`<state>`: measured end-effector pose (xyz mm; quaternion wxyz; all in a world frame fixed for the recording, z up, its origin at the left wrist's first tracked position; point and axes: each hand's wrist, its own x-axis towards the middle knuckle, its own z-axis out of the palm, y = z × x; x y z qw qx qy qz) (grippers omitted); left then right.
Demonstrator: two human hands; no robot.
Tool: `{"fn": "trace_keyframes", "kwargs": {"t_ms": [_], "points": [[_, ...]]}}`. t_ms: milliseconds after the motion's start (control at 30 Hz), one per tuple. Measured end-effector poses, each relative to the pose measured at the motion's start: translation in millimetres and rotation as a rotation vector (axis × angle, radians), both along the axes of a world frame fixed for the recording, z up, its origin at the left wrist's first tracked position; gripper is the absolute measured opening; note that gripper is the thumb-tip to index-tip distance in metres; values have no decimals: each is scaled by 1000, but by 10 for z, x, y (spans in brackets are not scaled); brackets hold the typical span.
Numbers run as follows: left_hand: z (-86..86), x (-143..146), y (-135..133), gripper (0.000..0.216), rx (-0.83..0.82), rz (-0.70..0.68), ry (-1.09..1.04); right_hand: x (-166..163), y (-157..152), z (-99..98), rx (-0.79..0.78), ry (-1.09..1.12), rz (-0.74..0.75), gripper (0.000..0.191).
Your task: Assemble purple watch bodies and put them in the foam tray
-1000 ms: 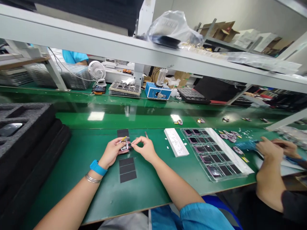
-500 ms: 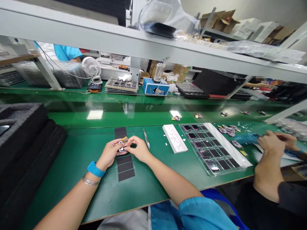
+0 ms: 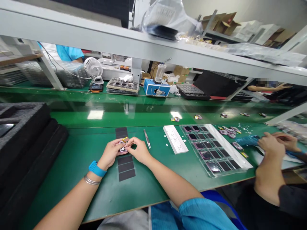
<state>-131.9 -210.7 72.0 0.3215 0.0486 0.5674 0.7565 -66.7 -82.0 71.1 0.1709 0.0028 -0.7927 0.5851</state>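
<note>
My left hand (image 3: 109, 154) is closed around a small electronic module (image 3: 122, 148) with a yellow flex tab (image 3: 124, 138) sticking up from it. At the module's right side, my right hand (image 3: 140, 150) is closed in a pinch. What lies between those fingertips is too small to make out. Beneath and beyond the hands lies a sheet of black rectangular pieces (image 3: 126, 167). Metal tweezers (image 3: 147, 140) rest on the green bench to the right. A white block (image 3: 175, 139) dotted with small bits stands farther right.
A clear tray (image 3: 203, 163) holds framed screens and dark pieces. Stacked black foam (image 3: 35, 150) borders the left. Another person's hands (image 3: 273, 142) work at the right. Several loose modules (image 3: 229, 131) lie beyond the tray. A shelf beam (image 3: 115, 36) crosses above.
The whole view has shifted slightly. Both hands keep their grip at the module with hardly any visible movement.
</note>
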Motion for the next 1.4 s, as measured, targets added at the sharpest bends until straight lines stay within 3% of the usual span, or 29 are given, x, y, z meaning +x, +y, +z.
{"fn": "trace_keyframes", "kwargs": {"t_ms": [100,200,267,333,400,467,600,767,967,1200,1300,1400], "points": [[-33,-7,-11,42,17,5,18,12,-10,11,192,48,-23,10],[-41,-9,-22,40,18,12,19,-11,25,-8,305,94,-123,24],[-32,-3,-21,39,6,9,9,-50,75,-48,222,43,-170,39],[-18,8,-11,40,-7,-8,-1,-93,124,-91,36,-54,-116,43],[-5,21,2,39,-13,-34,-1,-120,150,-114,-111,-84,-52,30],[6,30,10,38,-7,-62,12,-121,144,-105,-121,-13,-52,15],[22,30,3,34,32,-103,2,-88,97,-49,-8,78,-105,8],[3,26,3,47,76,-146,-8,-69,86,-38,74,36,-127,9],[-29,31,22,35,1,-105,22,-29,66,-14,362,102,-143,11],[-24,-5,-16,30,149,-56,-130,-20,104,-45,666,274,7,17],[-21,-28,-34,32,221,-70,-200,-17,122,-45,675,243,34,19],[-37,-39,-40,34,207,-84,-142,-21,121,-47,557,218,28,15]]}}
